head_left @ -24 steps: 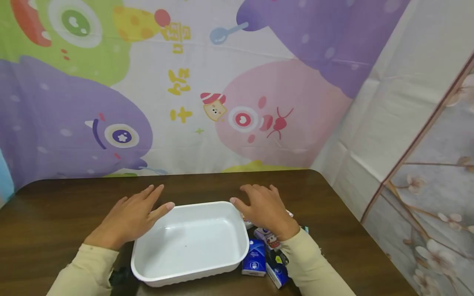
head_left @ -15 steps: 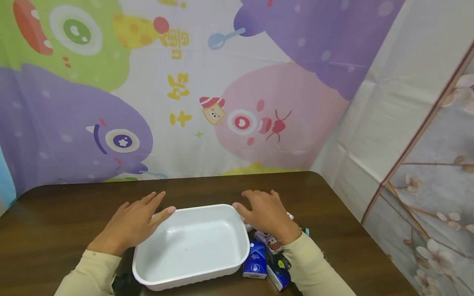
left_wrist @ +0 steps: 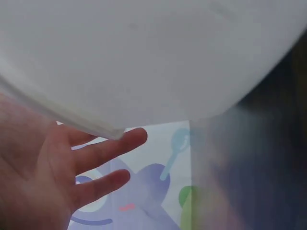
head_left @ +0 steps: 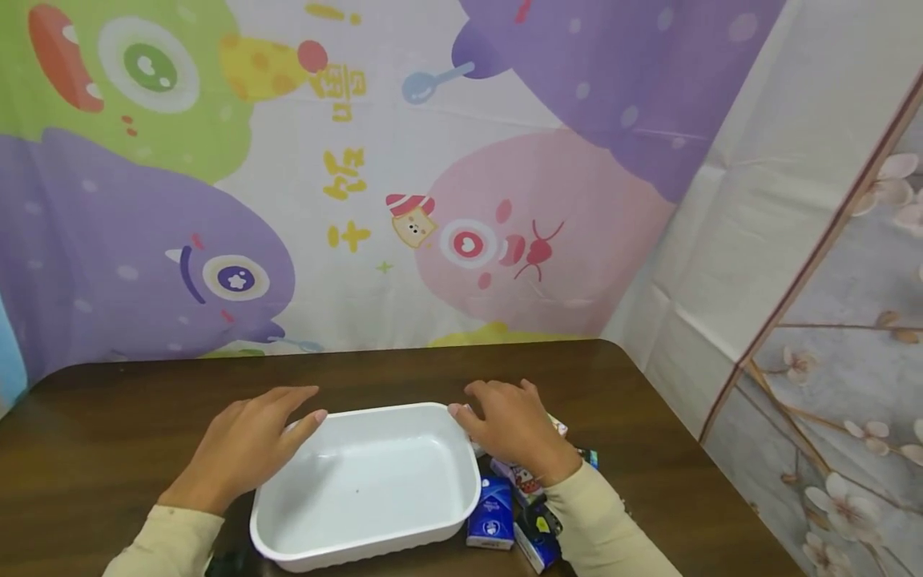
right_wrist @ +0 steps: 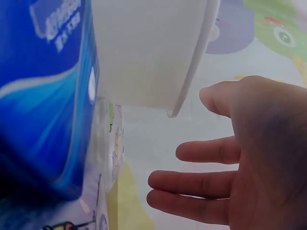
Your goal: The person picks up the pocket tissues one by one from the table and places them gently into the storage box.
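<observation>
A white rectangular basin (head_left: 364, 546) with rounded corners stands on the dark table. Over its left rim is my left hand (head_left: 245, 445), palm down, fingers stretched forward and thumb pointing inward. In the left wrist view, this hand (left_wrist: 53, 172) has straight, spread fingers beside the basin's wall (left_wrist: 144, 62). Above several small packs at the basin's right end is my right hand (head_left: 515, 429), fingers slightly bent and thumb tip near the rim. The right wrist view shows a gap between the right hand (right_wrist: 230, 158) and the basin's wall (right_wrist: 144, 57). Neither hand holds anything.
Close on the basin's right stand a blue printed pack (head_left: 490, 513), a second blue pack (head_left: 535, 546) and a purple-and-white pack (head_left: 525, 481), partly under my right forearm. A cartoon-print cloth (head_left: 375, 304) hangs behind the brown table (head_left: 94, 433).
Both hands have come down slightly towards the basin, and my left fingers have drawn closer together. The head view has tilted up a little. The basin and packs keep their places.
</observation>
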Demonstrator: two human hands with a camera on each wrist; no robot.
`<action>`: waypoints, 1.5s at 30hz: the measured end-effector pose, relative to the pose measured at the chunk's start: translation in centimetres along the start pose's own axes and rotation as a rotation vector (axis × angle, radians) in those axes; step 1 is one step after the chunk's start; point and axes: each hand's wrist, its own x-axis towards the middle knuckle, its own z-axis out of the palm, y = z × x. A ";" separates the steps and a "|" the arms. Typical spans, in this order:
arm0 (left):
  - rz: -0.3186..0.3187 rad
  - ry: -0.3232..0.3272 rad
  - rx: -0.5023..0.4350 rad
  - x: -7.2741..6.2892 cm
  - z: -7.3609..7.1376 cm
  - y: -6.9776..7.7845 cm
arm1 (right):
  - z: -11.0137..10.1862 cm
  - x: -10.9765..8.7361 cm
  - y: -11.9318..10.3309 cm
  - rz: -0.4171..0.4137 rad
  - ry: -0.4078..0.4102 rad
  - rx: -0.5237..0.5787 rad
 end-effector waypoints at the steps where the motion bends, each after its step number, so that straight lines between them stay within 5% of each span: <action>1: 0.003 0.010 0.007 -0.1 0.1 -0.1 | 0.1 0.0 0.0 -0.006 0.003 -0.002; 12: -0.037 0.031 -0.063 -1.1 0.6 -0.6 | 0.5 0.2 -0.1 -0.040 0.019 -0.002; 21: -0.106 0.160 -0.126 -2.0 0.9 -1.2 | 1.0 0.2 0.0 -0.067 0.047 -0.009; 34: -0.134 0.096 -0.202 -2.5 1.8 -0.7 | 1.0 0.2 0.0 -0.077 0.054 -0.019; 45: -0.180 0.041 -0.469 -3.5 2.2 -0.7 | 1.1 0.2 0.1 -0.064 0.029 0.015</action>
